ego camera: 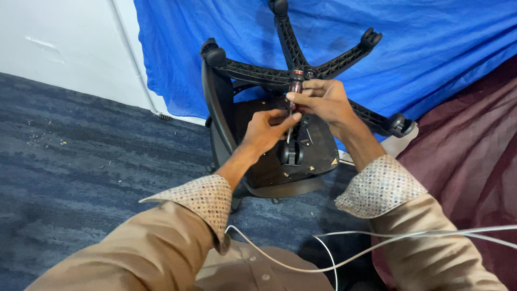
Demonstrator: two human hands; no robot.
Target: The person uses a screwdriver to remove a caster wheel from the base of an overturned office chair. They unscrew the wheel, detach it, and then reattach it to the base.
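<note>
Screwdriver (295,86) gripped in right hand (323,99).

Black office chair (269,156), overturned at upper centre of the frame, seat underside facing the camera, five-spoke castor base (293,67) raised toward the top edge. Screwdriver (293,94), dark handle with red band, upright at centre, shaft pointing down at the seat underside.

Blue-grey carpet (81,161), white wall (64,43), blue tarp (431,48), maroon cloth (474,151)
</note>
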